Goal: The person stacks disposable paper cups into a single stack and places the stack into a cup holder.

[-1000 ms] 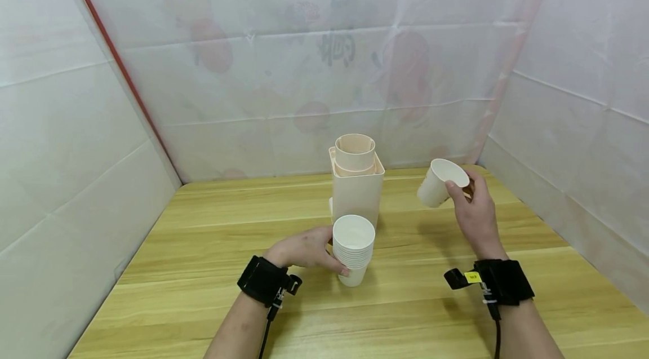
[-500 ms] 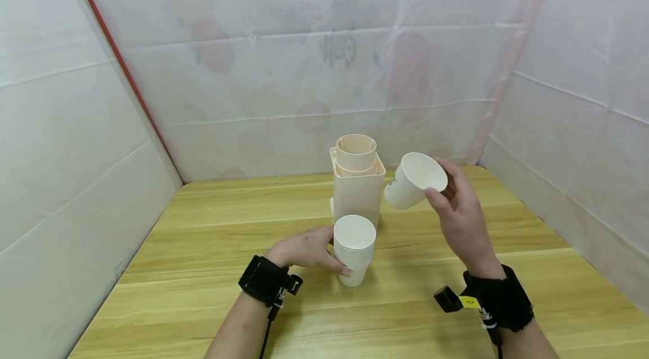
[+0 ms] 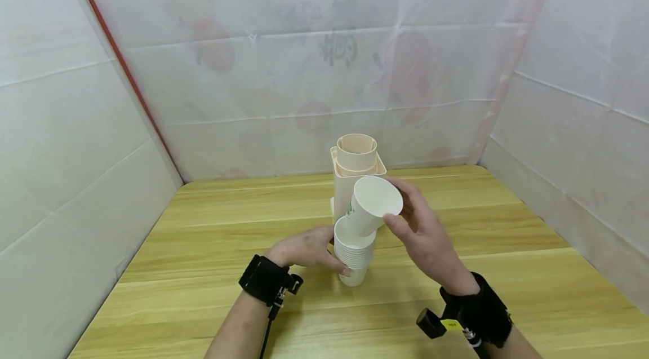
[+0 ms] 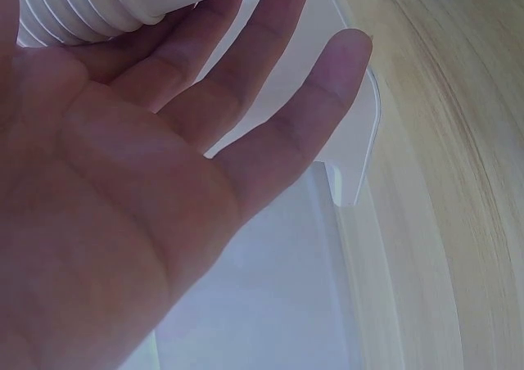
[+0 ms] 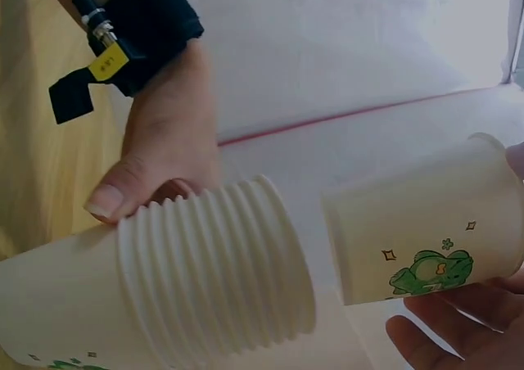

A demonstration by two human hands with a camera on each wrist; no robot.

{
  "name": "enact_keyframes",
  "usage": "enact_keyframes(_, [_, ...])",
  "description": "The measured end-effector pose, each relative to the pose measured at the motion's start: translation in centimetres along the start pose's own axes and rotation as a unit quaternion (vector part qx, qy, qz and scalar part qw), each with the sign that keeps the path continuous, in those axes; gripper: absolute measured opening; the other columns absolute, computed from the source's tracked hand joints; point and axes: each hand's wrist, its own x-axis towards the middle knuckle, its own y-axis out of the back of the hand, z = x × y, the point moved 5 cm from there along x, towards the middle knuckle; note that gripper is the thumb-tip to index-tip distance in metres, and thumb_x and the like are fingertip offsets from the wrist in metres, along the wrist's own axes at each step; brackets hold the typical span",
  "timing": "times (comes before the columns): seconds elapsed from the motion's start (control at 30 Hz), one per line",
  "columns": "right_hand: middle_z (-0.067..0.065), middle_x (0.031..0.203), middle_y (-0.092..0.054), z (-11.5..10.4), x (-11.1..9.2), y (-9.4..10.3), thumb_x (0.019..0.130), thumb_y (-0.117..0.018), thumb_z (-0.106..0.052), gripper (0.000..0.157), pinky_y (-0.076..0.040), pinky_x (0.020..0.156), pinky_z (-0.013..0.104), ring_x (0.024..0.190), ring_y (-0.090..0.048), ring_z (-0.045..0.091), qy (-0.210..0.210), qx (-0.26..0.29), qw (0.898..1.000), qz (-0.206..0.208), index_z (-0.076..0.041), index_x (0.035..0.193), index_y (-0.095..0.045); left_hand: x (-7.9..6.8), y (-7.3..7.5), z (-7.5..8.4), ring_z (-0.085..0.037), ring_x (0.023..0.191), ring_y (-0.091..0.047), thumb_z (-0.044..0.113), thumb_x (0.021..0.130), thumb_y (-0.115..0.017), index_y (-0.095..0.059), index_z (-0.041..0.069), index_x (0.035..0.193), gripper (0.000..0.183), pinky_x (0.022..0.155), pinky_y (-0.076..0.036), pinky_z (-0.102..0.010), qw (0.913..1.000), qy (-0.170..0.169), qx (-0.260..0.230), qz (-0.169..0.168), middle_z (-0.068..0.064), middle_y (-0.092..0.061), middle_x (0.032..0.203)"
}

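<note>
A stack of nested white paper cups (image 3: 355,257) stands upright on the table, and my left hand (image 3: 306,249) holds it from the left, thumb in front. In the left wrist view the cups' ridged rims (image 4: 86,10) lie by the fingers at the top. My right hand (image 3: 426,238) grips a single paper cup (image 3: 374,207) by its rim, tilted with its mouth up to the right. This cup's base overlaps the stack's mouth in the head view. In the right wrist view a green cartoon print (image 5: 434,273) shows on it, and its base faces the stack's top rim across a small gap.
Directly behind the cups stands a tall cream box (image 3: 342,193) with a round open tube (image 3: 356,159) rising from its top. The wooden table (image 3: 243,207) meets white sheeting (image 3: 263,150) at the back and both sides. Cabled black straps circle both wrists.
My right hand has brought the single cup leftward from the right side of the table to over the stack. The left hand and the stack have stayed in place.
</note>
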Motion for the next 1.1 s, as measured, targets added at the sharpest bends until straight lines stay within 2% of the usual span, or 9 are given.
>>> enact_keyframes(0.2, [0.013,0.125,-0.047,0.0,0.1,-0.8,0.090,-0.050,0.000,0.047,-0.041,0.090,0.032,0.108,-0.048,0.025,-0.014,-0.036,0.999,-0.020,-0.002,0.134,-0.033,0.1,0.0,0.1,-0.010,0.103,-0.049,0.033,0.071,-0.078,-0.044,0.029,0.122,0.061,0.095,-0.038,-0.048,1.0000,-0.002,0.004,-0.001,0.009,-0.057,0.112])
enact_keyframes(0.5, [-0.004,0.126,-0.049,4.0,-0.5,-1.2,0.090,-0.058,-0.017,0.052,-0.041,0.091,0.040,0.109,-0.049,0.015,-0.037,-0.094,0.993,-0.068,-0.019,0.136,-0.034,0.0,0.0,0.1,-0.010,0.103,-0.049,0.034,0.071,-0.078,-0.043,0.029,0.123,0.063,0.094,-0.038,-0.048,1.0000,0.001,0.009,0.001,0.009,-0.056,0.111])
enact_keyframes(0.63, [-0.005,0.123,-0.052,4.6,-0.7,-1.4,0.091,-0.058,-0.022,0.051,-0.042,0.089,0.040,0.108,-0.050,0.014,-0.042,-0.105,0.990,-0.084,-0.020,0.136,-0.035,0.0,0.0,0.1,-0.010,0.102,-0.049,0.034,0.071,-0.079,-0.044,0.029,0.123,0.063,0.093,-0.039,-0.048,0.9999,0.006,0.013,0.003,0.009,-0.057,0.110])
enact_keyframes(0.83, [-0.010,0.121,-0.052,5.1,-0.9,-1.5,0.089,-0.059,-0.034,0.051,-0.041,0.089,0.041,0.109,-0.048,0.011,-0.060,-0.152,0.981,-0.106,-0.024,0.134,-0.037,0.0,0.0,0.0,-0.010,0.102,-0.049,0.035,0.070,-0.079,-0.044,0.028,0.122,0.063,0.093,-0.039,-0.047,0.9998,0.015,0.015,0.006,0.009,-0.056,0.110])
enact_keyframes(1.1, [-0.008,0.122,-0.051,5.9,-1.0,-1.5,0.087,-0.061,-0.039,0.048,-0.042,0.087,0.041,0.110,-0.046,0.012,-0.065,-0.169,0.973,-0.144,-0.023,0.129,-0.043,0.0,0.0,-0.1,-0.010,0.100,-0.050,0.036,0.069,-0.080,-0.046,0.028,0.121,0.063,0.089,-0.042,-0.040,0.9996,0.020,0.021,0.007,0.009,-0.057,0.109])
